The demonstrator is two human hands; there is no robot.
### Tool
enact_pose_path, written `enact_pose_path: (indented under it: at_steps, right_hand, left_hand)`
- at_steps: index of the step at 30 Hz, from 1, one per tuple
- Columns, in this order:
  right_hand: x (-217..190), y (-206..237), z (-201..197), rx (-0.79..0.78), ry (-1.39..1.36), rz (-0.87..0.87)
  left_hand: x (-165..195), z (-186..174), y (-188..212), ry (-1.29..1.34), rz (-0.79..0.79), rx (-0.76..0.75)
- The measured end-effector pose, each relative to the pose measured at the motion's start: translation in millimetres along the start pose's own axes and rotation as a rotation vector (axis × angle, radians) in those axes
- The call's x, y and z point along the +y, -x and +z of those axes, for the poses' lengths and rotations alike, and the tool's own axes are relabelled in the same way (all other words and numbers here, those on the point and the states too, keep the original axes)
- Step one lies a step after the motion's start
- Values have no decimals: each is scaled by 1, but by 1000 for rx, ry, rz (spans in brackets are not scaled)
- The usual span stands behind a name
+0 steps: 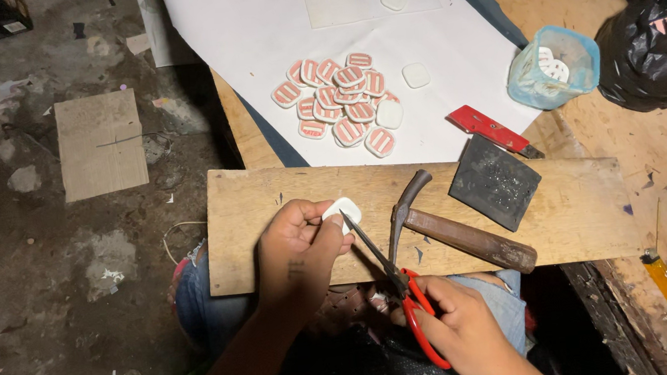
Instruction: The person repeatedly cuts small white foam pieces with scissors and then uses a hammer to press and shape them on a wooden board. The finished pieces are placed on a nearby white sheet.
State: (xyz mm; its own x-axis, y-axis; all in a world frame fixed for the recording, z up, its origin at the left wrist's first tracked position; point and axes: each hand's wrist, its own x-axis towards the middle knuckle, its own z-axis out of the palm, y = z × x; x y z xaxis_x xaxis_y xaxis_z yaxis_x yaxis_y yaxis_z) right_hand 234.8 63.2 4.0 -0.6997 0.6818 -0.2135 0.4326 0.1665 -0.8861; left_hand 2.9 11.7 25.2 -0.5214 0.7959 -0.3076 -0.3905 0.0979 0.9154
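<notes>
My left hand (300, 243) pinches a small white rounded square piece (343, 210) against the wooden board (270, 197) on my lap. Red-handled scissors (407, 298) are in my right hand (458, 325); their dark blades reach up-left and the tip touches the white piece. A claw hammer (450, 229) with a wooden handle lies on the board just right of the blades. On the white sheet (255, 25) beyond the board sits a heap of several white pieces with red stripes (340, 102), with plain white pieces (415, 75) beside it.
A dark square pad (495, 181) rests on the board's right part. A red-handled knife (492, 129), a blue plastic cup (553, 66), a black plastic bag (654, 39) and a yellow lighter (663, 277) lie on the workbench at right. A dirty floor with a cardboard piece (100, 143) is at left.
</notes>
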Motion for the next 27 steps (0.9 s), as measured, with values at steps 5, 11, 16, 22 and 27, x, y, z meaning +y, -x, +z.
enact_pose_path:
  at_steps: [5, 11, 16, 22, 27]
  right_hand:
    - [-5, -1, -2, 48, 115, -15]
    - [-12, -3, -7, 43, 234, -78]
    - [-19, -2, -9, -12, 259, 98]
    - [-21, 4, -9, -137, 111, 254]
    - [-12, 1, -4, -123, -147, 268]
  left_hand:
    - [0, -3, -1, -27, -66, 18]
    - [-7, -3, 0, -56, 43, 27]
    - [-10, -2, 0, 1, 52, -6]
    - [-5, -2, -6, -27, 44, 17]
    - [-1, 0, -3, 58, -37, -57]
